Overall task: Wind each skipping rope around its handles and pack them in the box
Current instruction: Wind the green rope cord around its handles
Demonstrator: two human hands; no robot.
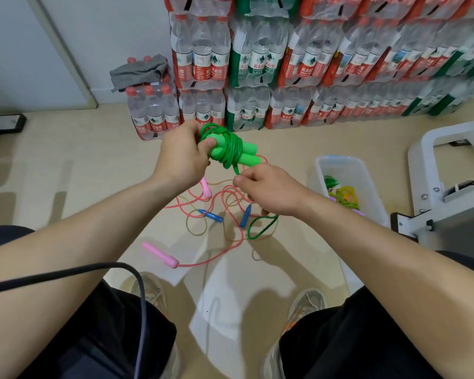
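1. My left hand (181,157) grips the green rope handles (231,151), up at 12 o'clock
2. My right hand (268,191) pinches the loose green rope (260,227)
3. The box (367,181) sits at 3 o'clock

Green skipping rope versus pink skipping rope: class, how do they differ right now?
The green rope is mostly wound around its paired handles; the pink rope lies unwound, handles apart. The green rope is held up by the left hand, its tail pinched by the right hand; the pink rope rests on the floor. Both have handles matching their cords; neither is in the box.
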